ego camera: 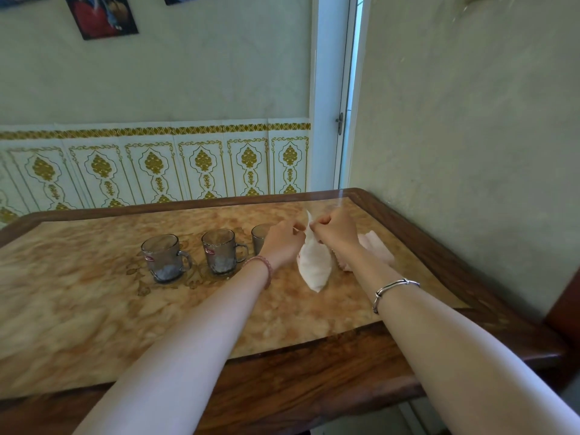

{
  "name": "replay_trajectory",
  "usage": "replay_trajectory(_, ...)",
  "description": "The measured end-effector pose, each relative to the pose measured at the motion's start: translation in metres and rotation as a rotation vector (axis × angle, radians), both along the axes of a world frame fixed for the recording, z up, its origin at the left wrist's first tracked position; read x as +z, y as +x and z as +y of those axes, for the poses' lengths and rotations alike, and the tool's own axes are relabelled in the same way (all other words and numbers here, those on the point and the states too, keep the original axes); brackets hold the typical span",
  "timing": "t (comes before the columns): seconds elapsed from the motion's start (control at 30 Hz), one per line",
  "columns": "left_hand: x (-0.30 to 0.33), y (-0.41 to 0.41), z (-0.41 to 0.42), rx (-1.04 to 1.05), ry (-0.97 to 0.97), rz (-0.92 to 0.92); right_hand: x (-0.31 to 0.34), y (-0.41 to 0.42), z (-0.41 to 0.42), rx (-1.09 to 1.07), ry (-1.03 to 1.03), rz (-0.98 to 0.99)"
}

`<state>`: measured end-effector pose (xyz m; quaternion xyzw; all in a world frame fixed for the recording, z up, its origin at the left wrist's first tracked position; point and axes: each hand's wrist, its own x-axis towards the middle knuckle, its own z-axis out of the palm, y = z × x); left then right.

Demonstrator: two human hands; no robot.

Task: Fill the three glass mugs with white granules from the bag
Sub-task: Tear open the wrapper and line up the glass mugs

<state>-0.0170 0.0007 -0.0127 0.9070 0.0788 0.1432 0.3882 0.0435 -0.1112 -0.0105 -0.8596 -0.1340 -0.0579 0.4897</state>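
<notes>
Both of your hands are up at the top of the white bag (314,262), side by side and nearly touching. Your left hand (284,243) has its fingers curled in and pinches the bag's upper edge from the left; your right hand (335,232) is closed in the same way on the edge from the right, with a thin flap of the bag sticking up between the two. You wear a pink bead bracelet (263,267) on the left wrist and a silver bangle (394,288) on the right.

That bag stands upright on the marble-patterned table (94,309), its bulging lower part resting on the surface just right of the mugs. Behind your right forearm lies a second pale, crumpled plastic bag (375,249), flat on the table.

Your three glass mugs stand in a row to the left of the bag. Farthest left is the left mug (163,257), upright, handle to the right, a red label on its side. Next to it, apart, is the middle mug (219,251), upright with the same label and handle side. Behind your left hand is the right mug (260,238), mostly hidden; only its left part shows. The two visible mugs look pale at the bottom, but you cannot tell whether that is granules or the glass base.
</notes>
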Motion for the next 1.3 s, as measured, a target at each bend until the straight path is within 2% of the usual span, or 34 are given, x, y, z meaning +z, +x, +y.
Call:
replay_trajectory(0.3,0.001,-0.03,0.014,0.058,0.027,-0.01,0.003,-0.036,0.009,0.101,0.002,-0.014)
replay_trajectory(0.6,0.004,-0.072,0.024,0.127,-0.141,-0.031,-0.002,-0.078,0.022,0.224,0.051,0.015)
replay_trajectory(0.77,0.003,-0.08,0.027,0.172,-0.306,0.0,0.002,-0.088,0.02,0.283,0.025,0.036)
replay_trajectory(1.0,-0.002,-0.078,0.031,0.168,-0.484,0.052,0.008,-0.089,0.009,0.407,-0.03,0.206)
replay_trajectory(1.13,-0.004,-0.077,0.033,0.166,-0.495,0.067,0.009,-0.085,0.011,0.371,0.026,0.283)
replay_trajectory(1.3,-0.001,-0.086,0.032,0.131,-0.494,0.079,0.013,-0.085,0.018,0.288,0.004,0.236)
